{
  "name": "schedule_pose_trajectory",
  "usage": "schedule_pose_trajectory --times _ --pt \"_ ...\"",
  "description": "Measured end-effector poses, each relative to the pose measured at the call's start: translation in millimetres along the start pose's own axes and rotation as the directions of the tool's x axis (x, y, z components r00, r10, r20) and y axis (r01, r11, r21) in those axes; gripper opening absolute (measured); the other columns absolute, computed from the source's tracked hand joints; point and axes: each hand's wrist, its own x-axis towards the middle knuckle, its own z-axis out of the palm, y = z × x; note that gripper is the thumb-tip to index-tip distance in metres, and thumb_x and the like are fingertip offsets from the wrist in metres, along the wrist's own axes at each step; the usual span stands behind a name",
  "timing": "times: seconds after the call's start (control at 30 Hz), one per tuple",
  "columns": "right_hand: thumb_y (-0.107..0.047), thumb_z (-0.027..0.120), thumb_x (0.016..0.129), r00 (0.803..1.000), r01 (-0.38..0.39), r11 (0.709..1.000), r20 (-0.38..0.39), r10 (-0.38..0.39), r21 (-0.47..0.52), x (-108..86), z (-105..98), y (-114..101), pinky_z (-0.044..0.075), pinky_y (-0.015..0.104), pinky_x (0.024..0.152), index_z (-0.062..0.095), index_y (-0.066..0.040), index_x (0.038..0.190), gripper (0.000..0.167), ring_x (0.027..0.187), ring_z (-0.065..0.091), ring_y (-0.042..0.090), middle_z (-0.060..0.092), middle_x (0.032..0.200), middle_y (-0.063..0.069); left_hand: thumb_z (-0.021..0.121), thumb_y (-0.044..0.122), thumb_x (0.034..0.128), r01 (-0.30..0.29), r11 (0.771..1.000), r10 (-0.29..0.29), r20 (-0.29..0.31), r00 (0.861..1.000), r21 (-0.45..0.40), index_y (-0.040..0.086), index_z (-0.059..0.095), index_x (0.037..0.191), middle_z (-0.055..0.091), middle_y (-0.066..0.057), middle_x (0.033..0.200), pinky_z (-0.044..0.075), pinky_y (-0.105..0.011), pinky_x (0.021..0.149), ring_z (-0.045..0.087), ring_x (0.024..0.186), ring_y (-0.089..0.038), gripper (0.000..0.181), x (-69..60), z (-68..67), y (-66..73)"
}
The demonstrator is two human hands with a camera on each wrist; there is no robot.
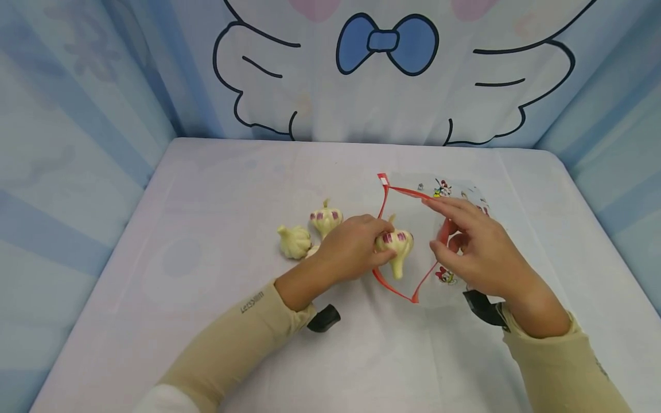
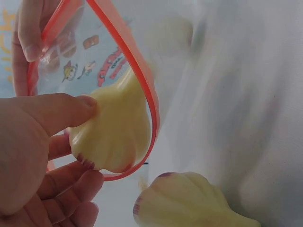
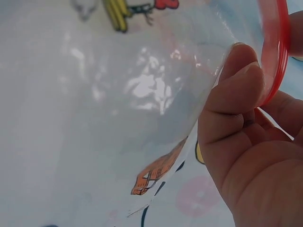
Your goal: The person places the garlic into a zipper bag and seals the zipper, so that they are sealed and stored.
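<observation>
My left hand pinches a garlic bulb, cream with purple patches, between thumb and fingers. In the left wrist view that bulb sits within the red-rimmed mouth of a clear plastic bag. My right hand grips the bag by its red rim, and the mouth stands wide. Thumb and fingers close on the film and rim in the right wrist view. Left of my left hand lie a purple-marked garlic bulb and a plain pale one; another is mostly hidden by the wrist.
A pale cloth covers the table. Behind it hangs a curtain with a blue bow print, and blue-striped curtains flank the sides. Small cartoon prints mark the bag. A black wrist device sits beneath the left cuff.
</observation>
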Motion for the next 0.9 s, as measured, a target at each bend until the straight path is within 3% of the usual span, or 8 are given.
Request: schedule_pose_trajectory --times 0.47,0.9 --pt "0.012 0.071 0.078 1.000 0.013 1.000 0.003 -0.013 0.021 2.6 0.2 4.8 0.047 0.010 0.066 0.056 0.000 0.139 0.064 0.076 0.051 0.005 0.057 0.126 0.009 0.075 0.038 0.0905 -0.011 0.999 0.009 0.028 1.000 0.053 0.011 0.063 0.131 0.066 -0.001 0.124 0.048 -0.029 0.097 0.060 0.115 -0.017 0.051 -2.4 -0.6 -0.3" --pt "0.012 0.070 0.079 1.000 0.002 1.000 0.004 -0.002 0.019 3.1 0.0 3.5 0.047 0.010 0.066 0.055 0.000 0.140 0.064 0.075 0.052 0.005 0.057 0.126 0.009 0.076 0.035 0.0908 -0.007 1.000 0.007 0.043 0.999 -0.001 0.011 0.063 0.131 0.066 -0.003 0.126 0.048 -0.030 0.099 0.059 0.117 -0.017 0.049 -4.4 -1.7 -1.3"
